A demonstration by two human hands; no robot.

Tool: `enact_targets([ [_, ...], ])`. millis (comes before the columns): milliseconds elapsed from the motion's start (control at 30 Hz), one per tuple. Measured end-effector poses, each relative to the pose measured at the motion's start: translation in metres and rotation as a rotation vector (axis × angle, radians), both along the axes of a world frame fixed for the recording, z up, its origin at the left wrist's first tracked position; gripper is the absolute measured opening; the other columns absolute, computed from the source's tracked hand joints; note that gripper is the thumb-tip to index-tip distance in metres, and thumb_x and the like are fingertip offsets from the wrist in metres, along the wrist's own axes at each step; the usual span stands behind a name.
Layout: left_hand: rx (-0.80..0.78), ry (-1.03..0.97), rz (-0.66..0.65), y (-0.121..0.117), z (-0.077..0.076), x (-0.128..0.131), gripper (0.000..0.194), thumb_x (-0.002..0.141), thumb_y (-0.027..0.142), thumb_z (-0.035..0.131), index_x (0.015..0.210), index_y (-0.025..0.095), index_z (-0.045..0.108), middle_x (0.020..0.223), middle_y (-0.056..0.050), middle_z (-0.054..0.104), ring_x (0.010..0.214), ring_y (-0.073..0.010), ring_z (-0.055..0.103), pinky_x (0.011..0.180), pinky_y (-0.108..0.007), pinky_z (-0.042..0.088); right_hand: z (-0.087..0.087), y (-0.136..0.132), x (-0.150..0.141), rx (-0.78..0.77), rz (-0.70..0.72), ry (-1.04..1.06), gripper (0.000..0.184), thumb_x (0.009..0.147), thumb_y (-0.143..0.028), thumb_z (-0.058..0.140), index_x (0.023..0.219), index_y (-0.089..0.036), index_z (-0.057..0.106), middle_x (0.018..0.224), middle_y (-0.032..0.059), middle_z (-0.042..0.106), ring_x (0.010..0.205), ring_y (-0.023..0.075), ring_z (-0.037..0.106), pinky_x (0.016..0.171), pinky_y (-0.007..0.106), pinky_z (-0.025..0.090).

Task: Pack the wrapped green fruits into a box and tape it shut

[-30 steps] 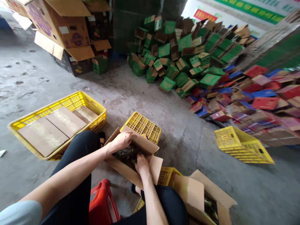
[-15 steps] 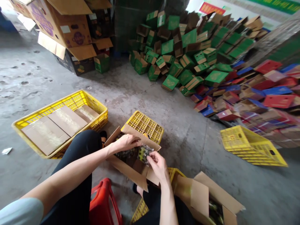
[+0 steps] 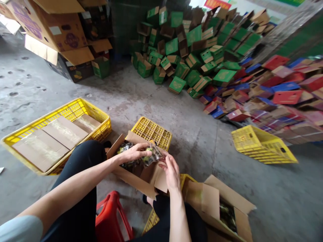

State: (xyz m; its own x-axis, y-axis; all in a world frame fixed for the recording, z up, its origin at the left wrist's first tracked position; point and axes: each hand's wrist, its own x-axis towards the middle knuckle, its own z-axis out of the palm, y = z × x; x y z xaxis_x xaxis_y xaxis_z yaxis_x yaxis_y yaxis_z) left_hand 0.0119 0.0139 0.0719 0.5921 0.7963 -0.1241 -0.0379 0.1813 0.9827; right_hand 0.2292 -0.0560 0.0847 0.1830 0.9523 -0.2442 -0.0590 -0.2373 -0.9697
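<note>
A clear plastic bag of green fruit (image 3: pixel 149 159) hangs over an open cardboard box (image 3: pixel 135 183) between my knees; the exact kind of fruit is hard to make out. My left hand (image 3: pixel 133 153) lies across the bag's left part, fingers closed on it. At the bag's right end, my right hand (image 3: pixel 171 170) pinches the loose plastic between thumb and fingers. More dark, shiny bags (image 3: pixel 126 148) lie inside the box, partly hidden under my left hand and forearm.
Left stands a yellow crate (image 3: pixel 85 102) with taped cartons (image 3: pixel 64 131). An upturned yellow crate (image 3: pixel 153 129) lies ahead, another yellow crate (image 3: pixel 262 148) at right. A second open box (image 3: pixel 210 201) is by my right knee, a red stool (image 3: pixel 111 215) below. Green cartons (image 3: pixel 176 84) are piled behind.
The bag has turned to lie more level, its plastic end stretched toward my right hand. My left hand has moved onto the bag. The whole view has shifted slightly.
</note>
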Motion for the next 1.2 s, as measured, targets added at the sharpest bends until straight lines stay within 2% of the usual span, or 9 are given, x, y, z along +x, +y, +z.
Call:
enact_targets([
  [100,0.031,0.016,-0.088,-0.004,0.003,0.0,0.05,0.087,0.058,0.075,0.118,0.02,0.075,0.112,-0.007,0.076,0.103,-0.0276,0.068,0.087,-0.03,0.05,0.003,-0.001,-0.005,0.014,0.08,-0.019,0.048,0.079,-0.055,0.083,0.115,-0.023,0.075,0.119,0.0085,0.077,0.104,0.0244,0.071,0.087,0.033,0.056],
  [267,0.009,-0.051,-0.155,-0.008,-0.001,0.004,0.054,0.085,0.056,0.08,0.124,0.018,0.073,0.111,-0.008,0.076,0.098,-0.0254,0.069,0.086,-0.03,0.05,-0.001,-0.003,-0.009,0.073,0.083,-0.073,0.031,0.083,-0.05,0.08,0.092,-0.02,0.073,0.09,0.0016,0.075,0.084,0.0185,0.067,0.079,0.029,0.052],
  [367,-0.012,-0.077,-0.159,-0.006,-0.005,0.004,0.064,0.079,0.051,0.087,0.131,0.018,0.07,0.119,-0.01,0.075,0.107,-0.028,0.069,0.093,-0.034,0.05,-0.006,-0.001,-0.007,0.099,0.015,-0.054,0.031,0.085,-0.05,0.078,0.095,-0.021,0.072,0.093,0.002,0.075,0.088,0.0191,0.066,0.084,0.03,0.052],
  [500,-0.071,-0.078,-0.119,-0.002,-0.012,0.001,0.061,0.076,0.052,0.089,0.123,0.017,0.075,0.119,-0.01,0.076,0.108,-0.0285,0.069,0.094,-0.034,0.051,-0.008,0.001,-0.008,0.076,-0.034,0.032,0.034,0.084,-0.051,0.079,0.101,-0.022,0.072,0.105,0.0051,0.077,0.094,0.0216,0.07,0.087,0.033,0.054],
  [733,-0.066,-0.035,-0.138,-0.001,-0.015,-0.001,0.061,0.07,0.049,0.094,0.118,0.017,0.076,0.108,-0.007,0.077,0.097,-0.0251,0.07,0.091,-0.034,0.052,-0.007,0.001,-0.008,0.042,0.019,0.023,0.04,0.081,-0.049,0.083,0.108,-0.021,0.076,0.11,0.0069,0.078,0.1,0.0231,0.071,0.089,0.033,0.054],
  [867,-0.152,-0.125,-0.001,-0.003,-0.02,0.002,0.071,0.061,0.043,0.1,0.121,0.017,0.073,0.116,-0.009,0.072,0.102,-0.0248,0.068,0.092,-0.035,0.051,-0.016,0.002,-0.002,0.084,-0.06,-0.069,0.036,0.081,-0.053,0.082,0.093,-0.019,0.078,0.086,0.0027,0.076,0.078,0.0183,0.064,0.073,0.028,0.05],
  [967,-0.267,-0.195,0.061,-0.003,-0.025,0.004,0.072,0.059,0.043,0.101,0.119,0.017,0.07,0.11,-0.008,0.072,0.095,-0.0215,0.067,0.084,-0.032,0.051,-0.02,0.003,0.001,0.107,-0.137,-0.047,0.035,0.079,-0.053,0.084,0.088,-0.02,0.078,0.083,0.0012,0.074,0.076,0.0175,0.062,0.071,0.028,0.049],
  [1100,-0.415,-0.175,0.088,-0.005,-0.026,0.005,0.059,0.056,0.049,0.1,0.094,0.013,0.072,0.087,-0.004,0.072,0.078,-0.0169,0.065,0.074,-0.029,0.05,-0.019,0.003,0.001,0.1,-0.167,-0.031,0.034,0.079,-0.053,0.083,0.089,-0.021,0.078,0.085,0.0019,0.075,0.079,0.0198,0.064,0.075,0.03,0.051],
  [1200,-0.425,-0.159,0.16,-0.006,-0.023,0.006,0.057,0.052,0.051,0.101,0.082,0.012,0.071,0.077,-0.002,0.07,0.071,-0.015,0.063,0.07,-0.028,0.049,-0.017,0.003,0.0,0.094,-0.156,-0.027,0.034,0.08,-0.053,0.082,0.09,-0.021,0.078,0.085,0.0021,0.075,0.078,0.0201,0.064,0.074,0.031,0.052],
])
